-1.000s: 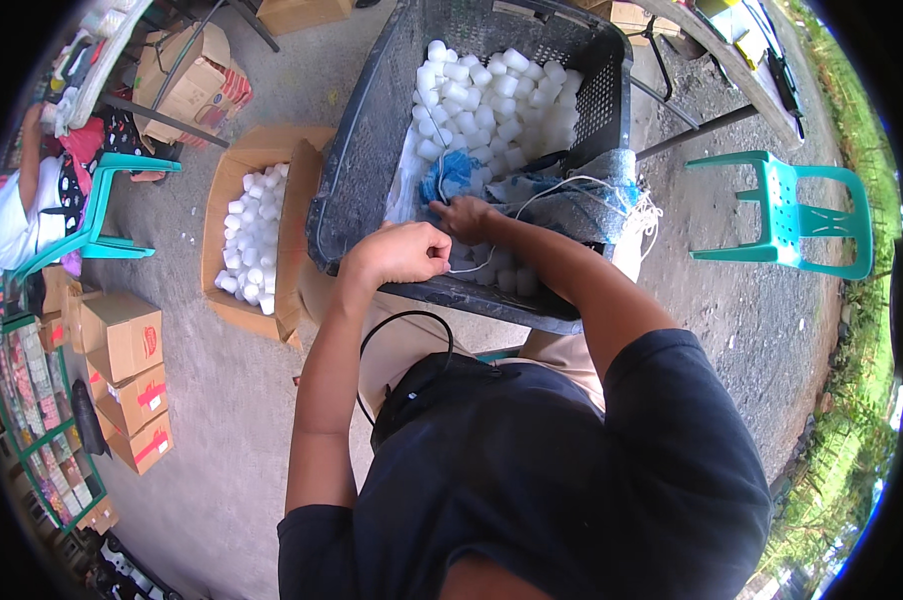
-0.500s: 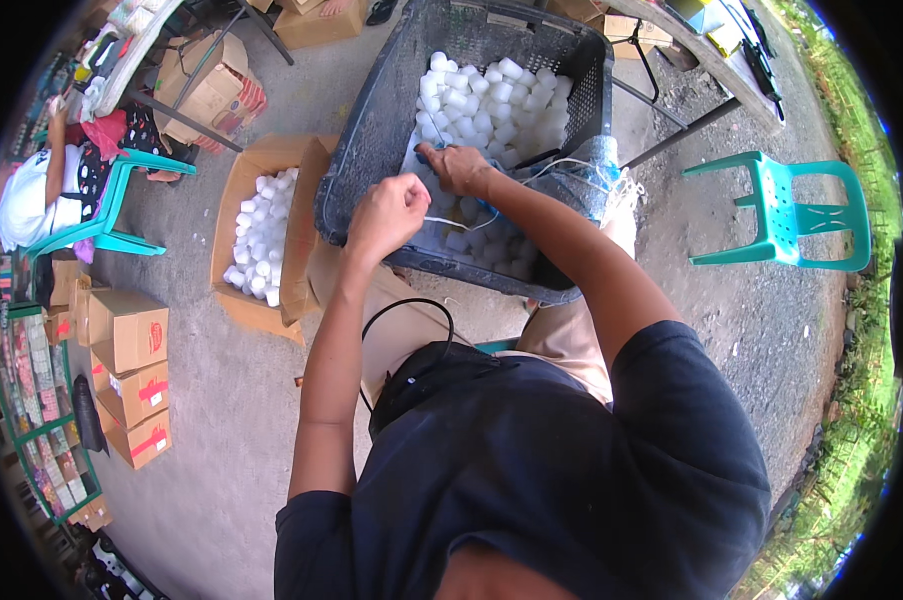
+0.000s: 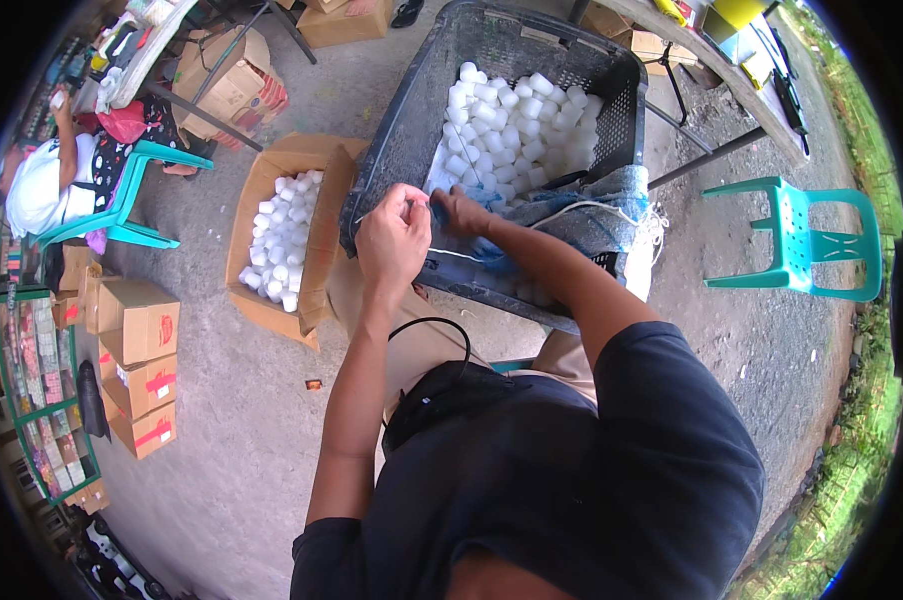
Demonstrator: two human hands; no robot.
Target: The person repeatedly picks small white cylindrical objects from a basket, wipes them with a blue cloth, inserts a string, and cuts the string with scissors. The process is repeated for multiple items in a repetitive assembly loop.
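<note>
My left hand (image 3: 396, 237) is closed in a pinch at the near left rim of a black plastic crate (image 3: 392, 140). From its fingers a white string (image 3: 457, 254) runs right along the crate's near side. My right hand (image 3: 462, 213) reaches over the near part of the crate, its fingers bent and slightly blurred. Something small and blue shows at its fingertips, too hidden to name. Beside it, blue mesh-like material (image 3: 562, 208) lies across the crate's near right corner. Many small white cylindrical pieces (image 3: 517, 125) fill the crate behind my hands.
Left of the crate stands an open cardboard box (image 3: 317, 255) of similar white pieces. Stacked cartons (image 3: 142, 365) and a green-framed rack (image 3: 47, 400) are farther left. A person (image 3: 52, 190) sits on a green chair. Another green chair (image 3: 797, 240) stands right, near a table (image 3: 717, 75).
My right hand has moved down, nearer my left hand. Blue material now spreads wider across the crate's near right. The whole view has shifted slightly.
</note>
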